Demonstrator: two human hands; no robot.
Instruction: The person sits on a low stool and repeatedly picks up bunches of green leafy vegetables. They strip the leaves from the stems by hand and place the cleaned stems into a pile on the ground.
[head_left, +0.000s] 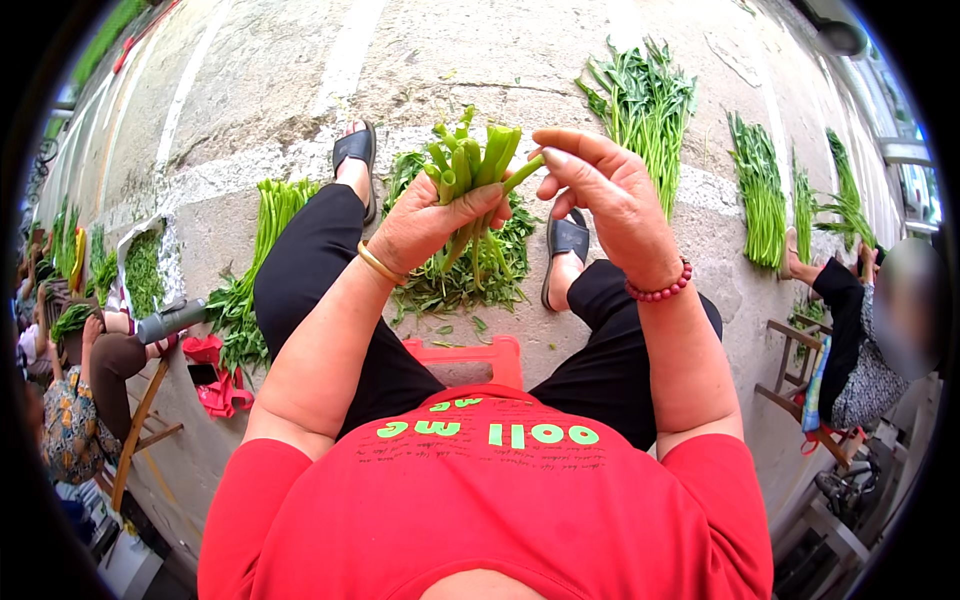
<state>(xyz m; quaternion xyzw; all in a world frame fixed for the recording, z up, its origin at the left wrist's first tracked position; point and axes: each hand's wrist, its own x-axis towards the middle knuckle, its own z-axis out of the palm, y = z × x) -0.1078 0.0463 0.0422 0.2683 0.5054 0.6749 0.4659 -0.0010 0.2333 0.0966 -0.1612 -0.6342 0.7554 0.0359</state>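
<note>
A bunch of thick green hollow vegetable stems (472, 161) is gripped in my left hand (431, 217), cut ends pointing up and away from me. My right hand (607, 191) is just to its right, with the thumb and index finger at the tip of one stem (523, 174) that leans out of the bunch. Whether the fingers pinch that stem firmly is hard to tell. Below the hands, a pile of loose green leaves and thin stems (491, 277) lies on the concrete between my feet, partly hidden by the bunch and my left hand.
Leafy bundles lie on the ground at my left (274, 225), ahead right (652, 112) and further right (756, 195). A red plastic stool (506, 360) is beneath me. Beside my left leg are a grey bottle (171, 321) and a red bag (217, 382). People sit on both sides.
</note>
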